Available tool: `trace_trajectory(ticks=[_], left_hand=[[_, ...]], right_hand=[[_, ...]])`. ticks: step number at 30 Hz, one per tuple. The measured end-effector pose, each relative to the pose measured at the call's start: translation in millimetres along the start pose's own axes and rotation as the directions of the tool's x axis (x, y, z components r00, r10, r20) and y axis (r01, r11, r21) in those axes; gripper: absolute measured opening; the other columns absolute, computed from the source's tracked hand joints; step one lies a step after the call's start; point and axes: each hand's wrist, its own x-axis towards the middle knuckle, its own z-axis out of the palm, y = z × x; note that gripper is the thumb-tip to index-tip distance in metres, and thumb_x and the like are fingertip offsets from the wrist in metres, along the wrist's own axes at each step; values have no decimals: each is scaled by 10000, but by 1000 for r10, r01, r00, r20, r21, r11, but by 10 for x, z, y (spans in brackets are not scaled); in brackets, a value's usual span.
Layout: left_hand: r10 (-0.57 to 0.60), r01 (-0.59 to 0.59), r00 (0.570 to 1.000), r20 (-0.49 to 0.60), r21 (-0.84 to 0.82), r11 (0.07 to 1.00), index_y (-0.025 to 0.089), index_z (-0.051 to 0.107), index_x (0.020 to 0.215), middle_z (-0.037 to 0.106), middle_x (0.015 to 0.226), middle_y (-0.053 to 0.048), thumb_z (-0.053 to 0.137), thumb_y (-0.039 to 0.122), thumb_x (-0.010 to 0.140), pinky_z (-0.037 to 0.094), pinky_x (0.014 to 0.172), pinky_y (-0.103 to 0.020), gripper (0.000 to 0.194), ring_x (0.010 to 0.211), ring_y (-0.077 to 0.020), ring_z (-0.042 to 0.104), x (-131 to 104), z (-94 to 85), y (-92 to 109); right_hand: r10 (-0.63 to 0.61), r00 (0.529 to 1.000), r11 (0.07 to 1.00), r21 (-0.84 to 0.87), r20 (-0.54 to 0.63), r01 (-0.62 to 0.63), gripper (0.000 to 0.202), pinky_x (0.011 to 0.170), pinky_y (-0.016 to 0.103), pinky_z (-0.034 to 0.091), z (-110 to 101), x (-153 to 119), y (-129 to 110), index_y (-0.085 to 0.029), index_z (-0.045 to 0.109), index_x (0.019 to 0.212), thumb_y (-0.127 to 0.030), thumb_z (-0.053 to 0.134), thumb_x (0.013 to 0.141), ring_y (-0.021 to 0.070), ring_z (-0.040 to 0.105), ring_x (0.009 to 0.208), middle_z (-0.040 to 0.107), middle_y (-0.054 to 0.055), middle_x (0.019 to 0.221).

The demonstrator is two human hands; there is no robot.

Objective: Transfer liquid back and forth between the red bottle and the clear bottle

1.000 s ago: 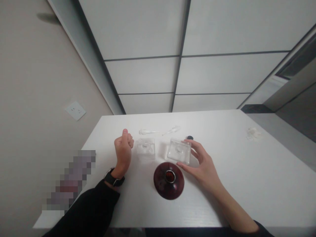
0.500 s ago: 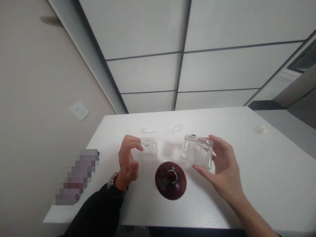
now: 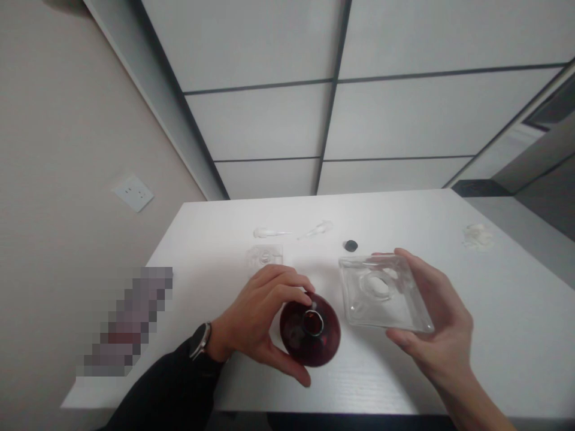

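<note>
My left hand [image 3: 265, 317] curves around the left side of a round dark red glass bottle [image 3: 330, 338], thumb in front and fingers at the back near its neck. The bottle stands on the table, and its round mouth is uncovered. In my right hand [image 3: 442, 317] is a square clear glass container [image 3: 404, 299], gripped by its right side and held above the table. The container is tilted, with a round feature in the middle of the face towards me. Behind my left hand lies a smaller clear square piece [image 3: 266, 254], partly hidden by the fingers.
Two clear droppers [image 3: 272, 232] lie towards the back of the white table [image 3: 215, 227]. A small black cap [image 3: 351, 245] sits behind the glass container. A crumpled whitish wad [image 3: 478, 236] is at the right, and a pixelated flat object [image 3: 130, 323] at the left edge.
My left hand has moved right and down from beside the small clear piece onto the red bottle. My right hand has shifted right and nearer with the glass container, uncovering the black cap.
</note>
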Motion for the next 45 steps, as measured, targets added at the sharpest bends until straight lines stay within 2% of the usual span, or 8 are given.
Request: trace_trajectory(ticks=[7,19,22,25,28,34,41,45], left_hand=[[-15,15,1000,5,-21,1000,304,539,1315,780,1188,-99,925,674,708,559,925,-441,809,971,-293,751,-8,5,-18],[6,-7,1000,-25,-40,999,308,501,1372,745,1237,-127,896,744,695,590,946,-472,898,1046,-317,744,-33,44,-62],[5,-7,990,-143,-17,1000,293,490,1416,698,1284,-155,732,859,783,599,961,-499,883,1107,-330,719,-93,36,-87],[1,25,933,-359,66,998,271,552,1329,688,1190,-122,508,813,969,610,894,-456,653,1057,-289,703,-152,32,-120],[-12,85,853,-522,115,990,261,553,1258,648,1109,-81,531,563,1063,575,854,-410,360,1008,-249,659,-181,31,-162],[-58,201,722,-690,129,971,269,503,1235,553,1078,-43,510,313,1091,500,898,-417,150,1006,-227,587,-178,19,-267],[-75,194,787,-612,130,972,238,553,1190,600,1049,-45,490,328,1110,500,898,-393,136,984,-213,601,-169,0,-245],[-37,93,911,-412,117,989,241,627,1102,685,998,-47,513,695,1042,532,822,-382,472,907,-223,662,-89,-73,-142]], right_hand=[[-20,993,999,44,115,16,704,921,511,681,-74,23,-62,-350,649,1492,-624,839,872,364,748,1162,744,124,1323],[-101,989,990,-86,105,110,627,884,420,632,-109,36,-172,-452,586,1531,-649,735,954,305,703,1125,707,62,1279],[-98,990,989,-101,105,109,618,895,432,621,-123,39,-181,-442,585,1535,-654,710,968,305,690,1119,680,73,1287],[-106,989,987,-112,100,117,610,911,449,615,-124,30,-178,-394,630,1510,-618,747,955,315,685,1125,673,96,1298],[-94,991,990,-95,90,102,595,920,483,625,-113,17,-174,-350,672,1465,-561,805,925,341,695,1152,710,112,1284],[-129,990,991,41,56,126,501,975,510,616,-91,-3,-168,-277,707,1320,-412,889,873,347,699,1200,735,129,1257],[-168,984,984,66,64,164,517,1059,426,562,-75,6,-199,-273,694,1370,-303,881,889,289,661,1269,711,90,1328],[-185,979,982,50,84,181,515,1059,398,561,-63,31,-226,-262,700,1380,-297,873,896,275,666,1268,711,89,1351]])
